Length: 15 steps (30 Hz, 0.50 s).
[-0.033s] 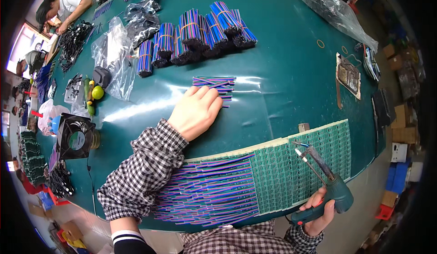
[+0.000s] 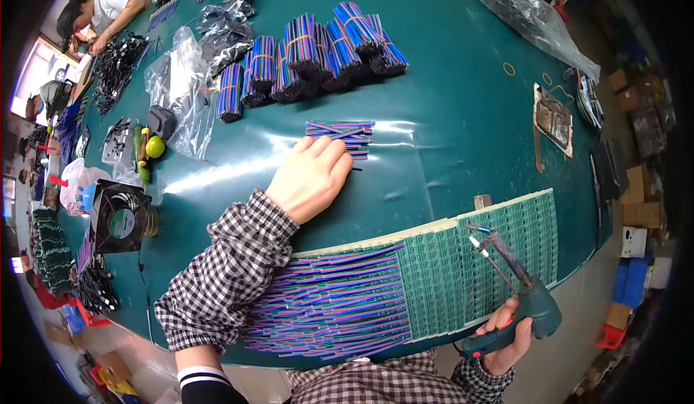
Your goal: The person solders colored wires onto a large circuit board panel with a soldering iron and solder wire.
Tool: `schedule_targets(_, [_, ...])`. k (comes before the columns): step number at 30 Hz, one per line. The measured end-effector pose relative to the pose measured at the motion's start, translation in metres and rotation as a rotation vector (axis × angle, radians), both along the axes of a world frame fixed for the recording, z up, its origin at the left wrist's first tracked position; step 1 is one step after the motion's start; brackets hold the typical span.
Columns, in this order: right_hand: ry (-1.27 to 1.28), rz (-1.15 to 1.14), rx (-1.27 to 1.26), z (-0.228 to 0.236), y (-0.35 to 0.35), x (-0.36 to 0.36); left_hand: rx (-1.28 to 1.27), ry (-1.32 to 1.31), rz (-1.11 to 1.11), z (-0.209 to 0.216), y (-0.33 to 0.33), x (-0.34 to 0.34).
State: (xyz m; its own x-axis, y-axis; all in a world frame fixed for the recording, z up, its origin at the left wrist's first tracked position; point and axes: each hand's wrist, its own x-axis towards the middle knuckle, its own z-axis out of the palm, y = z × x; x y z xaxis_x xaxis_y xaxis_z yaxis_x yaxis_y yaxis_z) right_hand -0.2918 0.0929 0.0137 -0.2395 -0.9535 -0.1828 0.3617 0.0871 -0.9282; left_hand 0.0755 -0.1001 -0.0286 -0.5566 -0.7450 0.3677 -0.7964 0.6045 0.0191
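our left hand (image 2: 311, 176) is half curled, fingertips over the loose wires (image 2: 340, 128) mid-table; whether it pinches one, we can't tell. our right hand (image 2: 517, 342) wraps the soldering gun (image 2: 538, 310). we'd do well to part one wire cleanly, keeping the tip clear of the laid-out wires (image 2: 340, 303) on the green boards (image 2: 441, 281).

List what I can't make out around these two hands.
In the head view:
Left hand: its back hides the fingertips, so grip on the thin multicoloured wires is unclear.
Right hand: partly covered by the dark-green plastic soldering gun.
Flat green circuit boards: multicoloured wire rows hide their left extent; details too small.
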Motion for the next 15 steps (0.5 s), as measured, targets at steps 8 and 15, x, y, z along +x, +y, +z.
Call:
schedule_targets(8, [-0.012,-0.028,0.022,0.002,0.007,-0.002,0.094,0.308,0.016,0.004,0.009,0.007])
schedule_targets(15, [-0.001,-0.013,0.008,0.006,0.007,-0.001,0.627,0.764,0.270,0.053,0.062,-0.018])
